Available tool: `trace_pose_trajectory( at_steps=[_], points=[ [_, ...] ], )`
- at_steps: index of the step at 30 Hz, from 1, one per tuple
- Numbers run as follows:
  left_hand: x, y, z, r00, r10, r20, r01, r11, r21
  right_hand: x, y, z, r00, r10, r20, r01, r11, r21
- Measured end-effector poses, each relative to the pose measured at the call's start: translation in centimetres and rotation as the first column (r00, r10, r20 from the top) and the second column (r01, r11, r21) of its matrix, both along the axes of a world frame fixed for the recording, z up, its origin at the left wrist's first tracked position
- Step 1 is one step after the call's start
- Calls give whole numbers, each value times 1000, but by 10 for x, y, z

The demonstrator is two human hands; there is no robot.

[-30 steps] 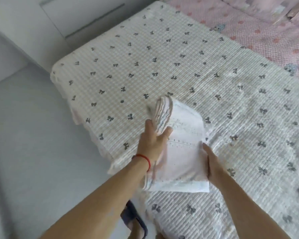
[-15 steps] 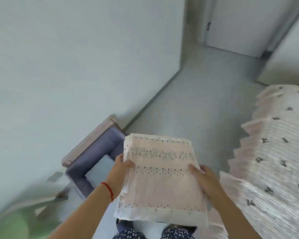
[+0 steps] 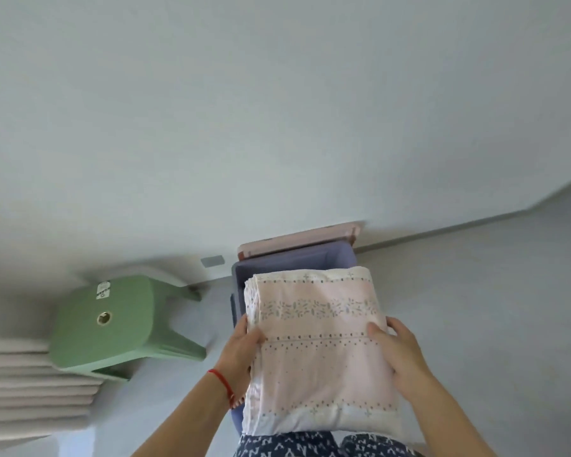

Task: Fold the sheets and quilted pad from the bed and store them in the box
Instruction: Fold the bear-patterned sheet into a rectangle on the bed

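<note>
A folded pink and white sheet [image 3: 320, 354] with a floral band and dotted lines is held flat between both hands. My left hand [image 3: 241, 351] grips its left edge, thumb on top. My right hand [image 3: 399, 354] grips the right edge, fingers curled over the top. The sheet hangs directly over a purple box [image 3: 297, 258] that stands on the floor against the wall; most of the box is hidden beneath the sheet. Its pink lid [image 3: 297, 240] leans behind it against the wall.
A green plastic stool [image 3: 112, 324] stands left of the box. A pale pleated curtain [image 3: 30, 384] hangs at the far left. Grey floor [image 3: 491, 291] stretches to the right. My patterned trousers [image 3: 310, 445] show at the bottom edge.
I turned from the bed to the wall. The sheet, carried in both hands, moved from beside the purple box to directly over it. The stool came into view.
</note>
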State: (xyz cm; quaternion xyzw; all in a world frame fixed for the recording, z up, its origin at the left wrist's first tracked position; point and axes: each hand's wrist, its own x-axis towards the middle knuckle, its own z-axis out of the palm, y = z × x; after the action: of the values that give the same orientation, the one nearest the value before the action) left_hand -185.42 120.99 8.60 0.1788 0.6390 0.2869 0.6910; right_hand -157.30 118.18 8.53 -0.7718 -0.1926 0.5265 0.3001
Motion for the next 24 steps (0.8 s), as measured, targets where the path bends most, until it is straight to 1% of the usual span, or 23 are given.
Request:
trace_pose_trajectory(
  at_steps=[4,6,7,8,10,12,15,16,18,19,20,22,24],
  points=[
    [-15,20,-32,997,18,-72,-24,996,-84,-10,46,-42,993,111,-28,-113,987,-117],
    [-9,26,-52,993,61,-105,-70,994,-83,-9,71,-72,986,159,-48,-165,974,-157],
    [-4,36,-65,991,73,-116,-82,994,-78,-5,89,-92,980,184,-72,-195,962,-190],
    [0,46,-91,983,89,-163,-102,992,-78,-1,109,-128,968,228,-101,-246,942,-229],
    [7,60,-111,970,65,-234,-89,992,-94,5,128,-160,958,258,-127,-284,922,-264],
    [13,88,-145,951,55,-304,-90,991,-101,7,151,-205,950,288,-119,-310,906,-289],
    [25,135,-231,934,47,-355,-78,994,-74,17,195,-292,954,264,-142,-294,916,-272],
    [30,149,-265,922,52,-383,-90,993,-81,18,209,-328,947,280,-161,-314,911,-267],
    [34,176,-321,897,20,-441,-51,997,-60,17,227,-379,943,281,-176,-318,918,-237],
    [36,185,-363,878,9,-479,-37,998,-48,13,233,-420,938,283,-200,-326,918,-226],
    [35,189,-389,850,-13,-527,-13,999,-46,9,237,-447,933,283,-223,-331,917,-221],
    [32,198,-434,799,-5,-602,-17,999,-31,-1,242,-495,926,286,-247,-338,918,-207],
    [26,201,-479,743,-28,-669,-18,998,-61,-9,244,-546,916,311,-254,-363,912,-192]
  ],
)
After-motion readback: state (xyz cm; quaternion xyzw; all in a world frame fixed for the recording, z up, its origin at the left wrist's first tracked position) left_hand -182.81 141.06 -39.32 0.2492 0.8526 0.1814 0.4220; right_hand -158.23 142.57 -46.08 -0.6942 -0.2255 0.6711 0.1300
